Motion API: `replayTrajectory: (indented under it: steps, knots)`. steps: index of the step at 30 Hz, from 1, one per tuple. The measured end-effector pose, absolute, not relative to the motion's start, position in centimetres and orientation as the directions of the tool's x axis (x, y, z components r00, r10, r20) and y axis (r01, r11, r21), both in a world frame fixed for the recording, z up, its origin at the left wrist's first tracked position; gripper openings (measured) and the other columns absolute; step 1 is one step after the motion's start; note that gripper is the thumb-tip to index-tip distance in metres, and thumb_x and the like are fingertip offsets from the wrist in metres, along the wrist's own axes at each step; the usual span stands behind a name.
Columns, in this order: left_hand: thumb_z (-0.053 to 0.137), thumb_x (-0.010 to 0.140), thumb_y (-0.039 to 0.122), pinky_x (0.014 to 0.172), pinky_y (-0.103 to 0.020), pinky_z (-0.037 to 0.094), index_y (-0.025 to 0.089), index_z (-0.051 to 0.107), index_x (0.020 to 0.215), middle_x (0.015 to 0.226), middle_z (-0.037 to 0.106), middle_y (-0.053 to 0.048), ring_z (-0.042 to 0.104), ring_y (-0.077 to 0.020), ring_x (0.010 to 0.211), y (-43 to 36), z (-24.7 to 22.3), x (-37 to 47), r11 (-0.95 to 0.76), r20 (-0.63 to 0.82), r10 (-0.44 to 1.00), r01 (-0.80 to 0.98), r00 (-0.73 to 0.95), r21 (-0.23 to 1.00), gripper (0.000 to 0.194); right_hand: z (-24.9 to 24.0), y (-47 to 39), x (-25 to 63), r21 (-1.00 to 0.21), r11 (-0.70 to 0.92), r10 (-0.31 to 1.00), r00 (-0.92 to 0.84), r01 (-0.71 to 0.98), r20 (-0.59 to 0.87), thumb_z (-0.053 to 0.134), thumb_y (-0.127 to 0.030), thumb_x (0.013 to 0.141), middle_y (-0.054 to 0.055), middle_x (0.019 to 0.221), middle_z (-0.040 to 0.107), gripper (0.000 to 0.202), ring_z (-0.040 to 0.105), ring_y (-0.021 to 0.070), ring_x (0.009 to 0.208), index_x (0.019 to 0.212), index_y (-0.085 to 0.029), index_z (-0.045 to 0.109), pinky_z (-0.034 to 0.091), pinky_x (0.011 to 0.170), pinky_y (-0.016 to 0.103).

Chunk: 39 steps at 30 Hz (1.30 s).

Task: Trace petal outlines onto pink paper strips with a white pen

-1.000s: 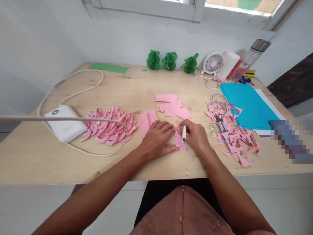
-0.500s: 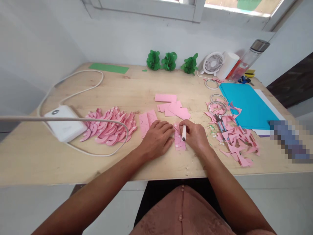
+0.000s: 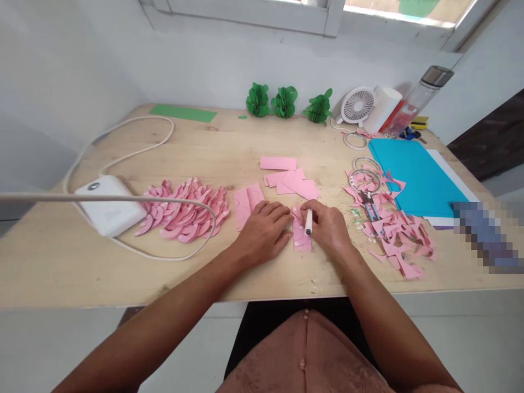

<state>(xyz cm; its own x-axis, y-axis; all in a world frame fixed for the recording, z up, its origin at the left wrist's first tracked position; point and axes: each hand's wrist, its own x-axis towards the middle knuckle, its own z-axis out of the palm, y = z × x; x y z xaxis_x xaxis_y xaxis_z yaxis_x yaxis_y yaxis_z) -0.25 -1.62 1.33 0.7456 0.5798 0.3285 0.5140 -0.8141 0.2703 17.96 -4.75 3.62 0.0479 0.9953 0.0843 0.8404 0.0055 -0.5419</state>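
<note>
A pink paper strip with curved pen lines lies on the table in front of me. My right hand grips a white pen over this strip, its tip hidden behind my fingers. Resting flat at the strip's left edge is my left hand, its fingers stretched out and holding nothing. Just beyond the left hand lie pink pieces with drawn curves. Further back are several pink paper strips, partly overlapping.
Left stand a heap of pink petal cutouts and a white power bank with a looping cable. Right are pink scraps, scissors, tape rolls and a blue folder. Green paper flowers and a fan line the back.
</note>
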Motion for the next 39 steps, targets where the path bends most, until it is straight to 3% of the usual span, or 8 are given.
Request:
replayTrajectory:
  steps: [39]
  knots:
    - [0.051,0.088,0.025,0.100,-0.047,0.038,0.016,0.062,0.105,0.118,0.063,-0.011,0.052,-0.0274,0.113,-1.51,1.06,-0.30,-0.813,0.332,0.581,0.517,0.743,0.266,0.022,3.56,-4.69,17.92,-0.561,-0.003,0.994,0.066,0.828,0.092,0.056,-0.026,0.082,-0.003,0.057,0.059,0.014,0.049,0.0116,0.050,0.085,-0.023,0.069,0.030,0.054,0.023]
